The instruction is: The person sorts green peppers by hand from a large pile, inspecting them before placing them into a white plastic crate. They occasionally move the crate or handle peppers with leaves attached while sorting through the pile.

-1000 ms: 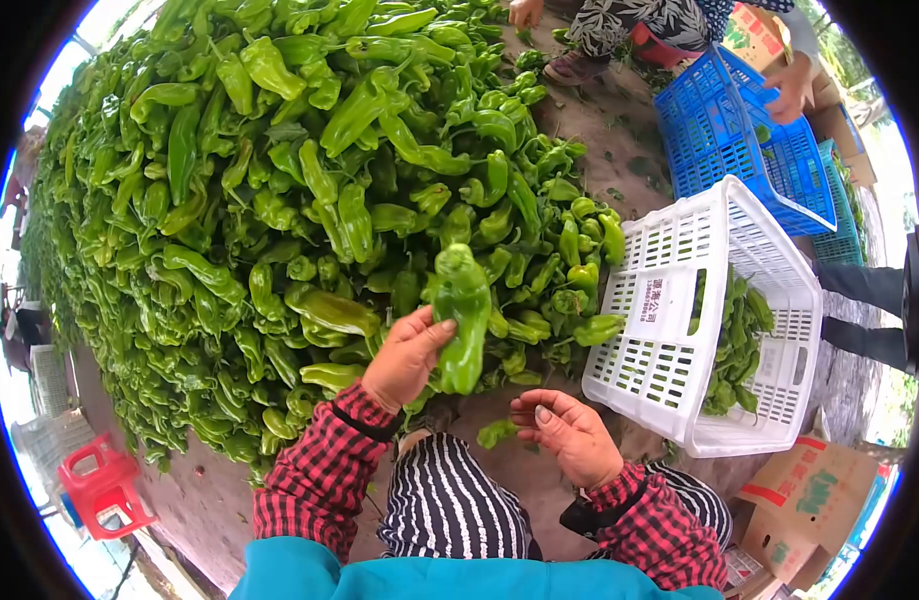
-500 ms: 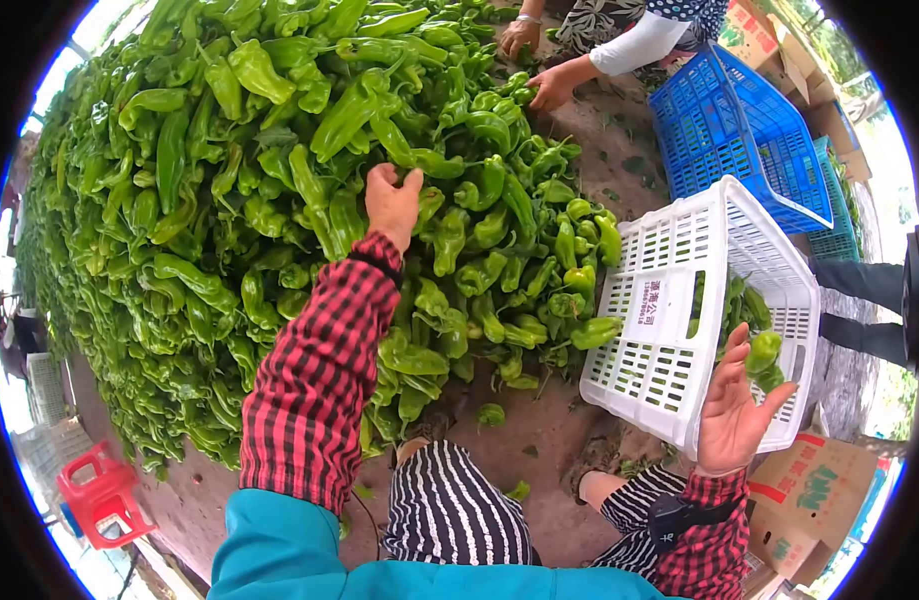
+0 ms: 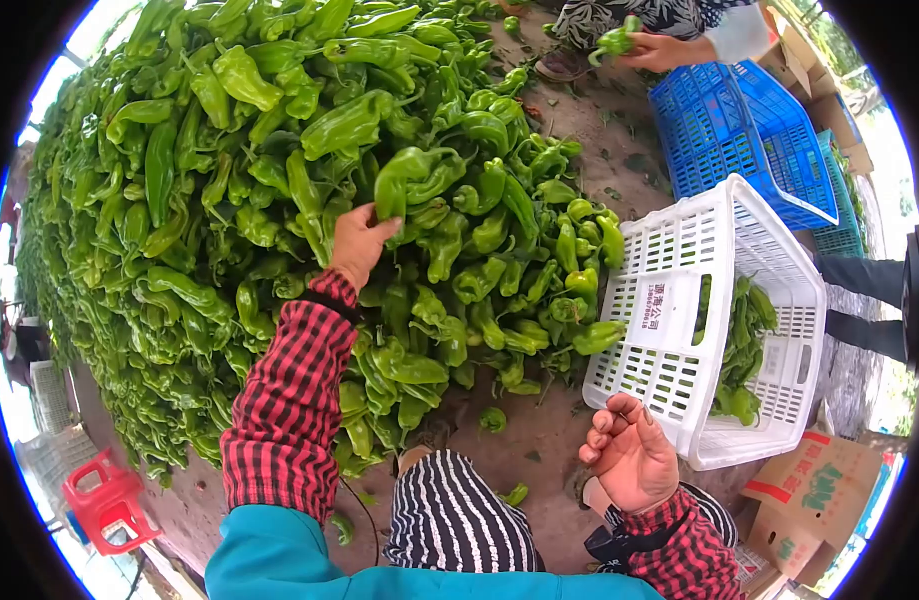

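Observation:
My left hand (image 3: 364, 243) pinches a long green pepper (image 3: 403, 182) between thumb and fingers, just above the slope of a large heap of green peppers (image 3: 269, 225). My right hand (image 3: 634, 457) is palm up in front of the white plastic crate (image 3: 669, 320), its fingers loosely curled and apart with nothing in them. The crate leans with its opening toward the right, and several green peppers (image 3: 744, 345) lie inside it.
A blue crate (image 3: 704, 125) stands behind the white one. At the top right, a co-worker's hand (image 3: 659, 50) holds a green pepper (image 3: 616, 42). Cardboard boxes (image 3: 814, 490) sit at the lower right, a red stool (image 3: 107, 500) at the lower left.
My left hand has drawn back slightly, lifting a pepper off the heap. My right hand has moved left, away from the crate's opening, and the pepper by its fingers has dropped into the crate.

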The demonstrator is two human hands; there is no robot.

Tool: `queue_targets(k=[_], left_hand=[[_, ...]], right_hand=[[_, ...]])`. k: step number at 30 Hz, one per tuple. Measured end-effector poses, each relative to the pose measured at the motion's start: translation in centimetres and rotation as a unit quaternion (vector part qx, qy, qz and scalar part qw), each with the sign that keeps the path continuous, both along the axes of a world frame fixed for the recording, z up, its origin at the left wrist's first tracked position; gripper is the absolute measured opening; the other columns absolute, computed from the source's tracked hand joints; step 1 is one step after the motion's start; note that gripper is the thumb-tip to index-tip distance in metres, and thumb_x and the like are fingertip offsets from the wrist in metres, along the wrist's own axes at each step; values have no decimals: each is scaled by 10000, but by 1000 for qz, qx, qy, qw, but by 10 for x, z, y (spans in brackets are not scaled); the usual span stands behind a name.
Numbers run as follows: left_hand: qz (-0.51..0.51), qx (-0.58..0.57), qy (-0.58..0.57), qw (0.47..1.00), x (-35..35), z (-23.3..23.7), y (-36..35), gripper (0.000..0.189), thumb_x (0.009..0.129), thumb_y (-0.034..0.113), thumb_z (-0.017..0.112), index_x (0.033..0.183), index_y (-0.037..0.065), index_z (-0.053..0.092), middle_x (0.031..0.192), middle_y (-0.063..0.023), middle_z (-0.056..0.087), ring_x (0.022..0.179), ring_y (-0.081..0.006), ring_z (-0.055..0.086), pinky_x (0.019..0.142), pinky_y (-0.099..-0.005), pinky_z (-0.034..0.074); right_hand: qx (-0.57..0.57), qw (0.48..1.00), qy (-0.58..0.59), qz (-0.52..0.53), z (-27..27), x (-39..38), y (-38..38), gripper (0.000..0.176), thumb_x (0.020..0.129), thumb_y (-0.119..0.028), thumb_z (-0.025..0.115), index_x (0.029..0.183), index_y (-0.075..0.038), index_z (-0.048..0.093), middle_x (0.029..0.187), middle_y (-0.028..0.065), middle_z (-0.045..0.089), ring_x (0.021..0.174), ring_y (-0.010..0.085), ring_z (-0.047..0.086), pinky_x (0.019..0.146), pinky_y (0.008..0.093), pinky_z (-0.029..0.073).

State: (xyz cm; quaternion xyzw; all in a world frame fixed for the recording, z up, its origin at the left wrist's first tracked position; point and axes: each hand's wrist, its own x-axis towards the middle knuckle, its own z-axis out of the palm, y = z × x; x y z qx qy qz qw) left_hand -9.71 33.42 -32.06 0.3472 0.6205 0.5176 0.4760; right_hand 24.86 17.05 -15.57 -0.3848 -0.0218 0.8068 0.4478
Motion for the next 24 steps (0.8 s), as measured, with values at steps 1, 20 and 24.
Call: queue_targets(k=[1, 20, 24], left_hand=[[-37, 43, 94, 994, 5, 6, -9, 210, 750, 105, 651, 915, -14, 600, 687, -29, 575, 581, -110, 518, 553, -231, 415], [-79, 17, -359, 930, 42, 80, -44, 247, 872, 155, 485, 1057, -3, 526, 1009, -113, 597, 858, -199, 591, 708, -343, 479], [-148, -65, -532, 831, 87, 75, -99, 283, 879, 210, 487, 1084, 16, 507, 1037, -133, 581, 909, -260, 584, 789, -402, 474]], right_hand=[[0, 1000, 3, 3, -1, 0, 0, 299, 847, -265, 556, 1048, -52, 500, 876, 93, 559, 768, 186, 530, 685, 346, 410], [9, 998, 5, 61, -3, -9, -3, 278, 840, -174, 572, 1070, -45, 484, 917, 84, 554, 814, 187, 552, 749, 343, 457], [20, 994, -82, 73, -1, -20, 1, 530, 766, -84, 655, 1220, -58, 382, 1123, 98, 465, 972, 211, 510, 813, 368, 450]])
